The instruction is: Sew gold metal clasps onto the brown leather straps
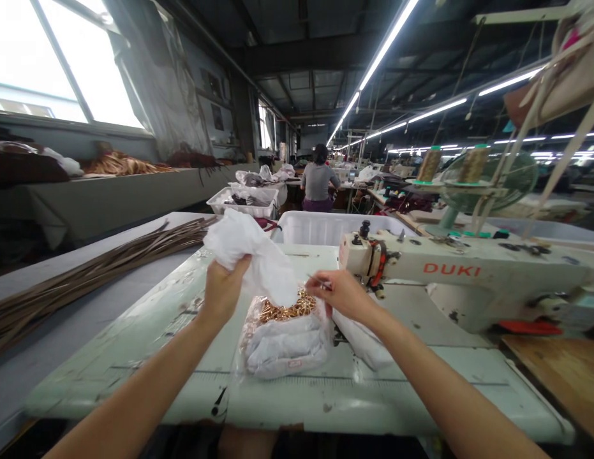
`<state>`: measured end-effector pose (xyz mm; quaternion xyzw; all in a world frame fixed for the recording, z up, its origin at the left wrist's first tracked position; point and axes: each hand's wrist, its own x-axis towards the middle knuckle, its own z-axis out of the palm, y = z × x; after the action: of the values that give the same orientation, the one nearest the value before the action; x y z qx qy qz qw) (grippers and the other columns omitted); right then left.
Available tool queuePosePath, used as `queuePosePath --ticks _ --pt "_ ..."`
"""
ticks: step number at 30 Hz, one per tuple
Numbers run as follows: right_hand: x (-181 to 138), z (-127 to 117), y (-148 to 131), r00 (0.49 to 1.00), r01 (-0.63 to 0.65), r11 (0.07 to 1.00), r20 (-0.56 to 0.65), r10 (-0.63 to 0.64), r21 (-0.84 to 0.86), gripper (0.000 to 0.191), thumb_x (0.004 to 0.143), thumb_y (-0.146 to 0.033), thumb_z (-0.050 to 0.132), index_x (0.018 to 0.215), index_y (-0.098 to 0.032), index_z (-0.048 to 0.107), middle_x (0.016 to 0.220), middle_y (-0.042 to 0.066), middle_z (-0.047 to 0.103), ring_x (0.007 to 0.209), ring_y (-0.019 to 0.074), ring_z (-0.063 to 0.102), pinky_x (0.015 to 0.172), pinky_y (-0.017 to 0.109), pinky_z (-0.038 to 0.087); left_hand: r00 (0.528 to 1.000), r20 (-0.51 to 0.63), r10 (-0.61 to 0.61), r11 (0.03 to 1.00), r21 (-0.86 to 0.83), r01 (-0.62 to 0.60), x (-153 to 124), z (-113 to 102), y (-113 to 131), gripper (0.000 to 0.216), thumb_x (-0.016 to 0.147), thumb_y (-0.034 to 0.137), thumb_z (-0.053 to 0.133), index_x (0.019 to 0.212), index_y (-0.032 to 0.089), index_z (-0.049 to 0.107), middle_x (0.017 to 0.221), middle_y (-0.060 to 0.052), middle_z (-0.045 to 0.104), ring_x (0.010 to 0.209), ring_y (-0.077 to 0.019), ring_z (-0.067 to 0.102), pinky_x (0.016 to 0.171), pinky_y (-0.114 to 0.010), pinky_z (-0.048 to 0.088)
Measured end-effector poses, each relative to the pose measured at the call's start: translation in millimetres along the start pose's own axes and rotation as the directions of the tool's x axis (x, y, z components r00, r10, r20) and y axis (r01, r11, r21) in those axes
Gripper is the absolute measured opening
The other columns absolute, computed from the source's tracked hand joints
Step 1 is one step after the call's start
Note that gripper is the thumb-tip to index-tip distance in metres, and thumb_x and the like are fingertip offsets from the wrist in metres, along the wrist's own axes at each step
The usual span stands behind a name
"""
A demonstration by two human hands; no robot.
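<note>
My left hand [223, 285] is closed on a crumpled white sheet [251, 252], thin like tissue or plastic, held up over the sewing table. Below it a clear plastic bag [244, 344] lies on the table, with shiny gold-coloured metal pieces [287, 309] and folded white wrapped bundles [287, 347] in it. My right hand [342, 293] hovers at the bag's upper right edge, its fingers pinched together. Something small and thin shows at those fingertips, too small to name. Another white bundle [366, 341] lies under my right forearm.
A sewing machine [450, 271] marked DUKI stands on the right of the pale green table [148, 363]. Long brown strips [96, 274] lie along the left. White bins [325, 226] stand behind the table, and a person [319, 178] sits farther back. Thread cones [475, 164] rise at right.
</note>
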<state>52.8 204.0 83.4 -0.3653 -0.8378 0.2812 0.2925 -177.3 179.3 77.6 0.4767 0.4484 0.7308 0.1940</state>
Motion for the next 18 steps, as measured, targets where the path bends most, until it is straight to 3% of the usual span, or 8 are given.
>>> queuePosePath --ticks 2,5,9,12,15,18 --pt "-6.2 1.7 13.9 0.979 -0.015 0.999 0.202 0.024 -0.05 0.008 0.078 -0.025 0.06 0.077 -0.02 0.067 0.072 -0.002 0.068 0.033 0.008 0.052 0.056 0.023 0.043 0.999 -0.048 0.0 0.991 -0.131 -0.006 5.5 -5.9 2.6 0.029 0.069 0.021 0.069 0.098 0.015 0.065 0.097 -0.003 0.068 0.096 -0.0193 0.061 0.089 -0.03 0.045" --pt "-7.5 6.1 29.1 0.935 0.034 0.99 0.354 0.018 -0.138 0.008 0.073 -0.017 0.06 0.075 -0.019 0.068 0.071 -0.001 0.068 0.034 0.0072 0.05 0.053 0.022 0.041 0.998 -0.064 -0.004 0.982 -0.188 -0.008 9.1 -12.0 8.7 0.025 0.069 0.016 0.067 0.094 0.016 0.065 0.093 0.0 0.068 0.09 -0.0175 0.061 0.083 -0.028 0.047" --pt "0.2 9.7 35.2 0.939 0.125 0.955 0.342 -0.027 -0.267 0.012 0.066 -0.01 0.06 0.07 -0.016 0.069 0.066 0.002 0.067 0.06 0.0135 0.059 0.061 0.021 0.039 0.995 -0.095 -0.036 0.979 -0.203 0.016 7.0 -21.3 12.0 0.018 0.067 0.017 0.066 0.085 0.017 0.065 0.082 0.002 0.067 0.082 -0.0168 0.062 0.072 -0.025 0.049" --pt "4.6 8.6 33.7 0.953 0.14 0.958 0.295 -0.063 -0.25 0.017 0.068 -0.011 0.058 0.078 -0.016 0.071 0.075 0.003 0.069 0.071 0.0145 0.059 0.066 0.021 0.039 0.991 -0.102 -0.088 0.981 -0.181 0.068 4.8 -31.8 14.5 0.009 0.065 0.021 0.067 0.073 0.017 0.064 0.07 0.002 0.065 0.073 -0.0164 0.061 0.065 -0.022 0.048" --pt "7.0 2.7 31.0 0.933 0.118 0.973 0.358 -0.039 -0.2 0.016 0.074 -0.018 0.056 0.079 -0.016 0.071 0.069 0.002 0.068 0.063 0.0119 0.057 0.058 0.019 0.038 0.973 0.04 -0.227 0.96 -0.157 0.23 3.3 -41.0 21.1 0.019 0.07 0.035 0.064 0.07 0.017 0.064 0.064 0.0 0.063 0.068 -0.0185 0.061 0.061 -0.024 0.048" --pt "11.7 -5.8 28.5 0.863 -0.01 0.987 0.498 0.089 -0.159 0.023 0.079 -0.022 0.05 0.083 -0.014 0.071 0.059 0.0 0.064 0.042 0.0075 0.047 0.043 0.018 0.033 0.869 0.272 -0.413 0.894 -0.059 0.443 1.3 -45.1 28.8 0.043 0.078 0.056 0.05 0.072 0.015 0.065 0.062 -0.004 0.063 0.065 -0.0206 0.061 0.057 -0.026 0.047"
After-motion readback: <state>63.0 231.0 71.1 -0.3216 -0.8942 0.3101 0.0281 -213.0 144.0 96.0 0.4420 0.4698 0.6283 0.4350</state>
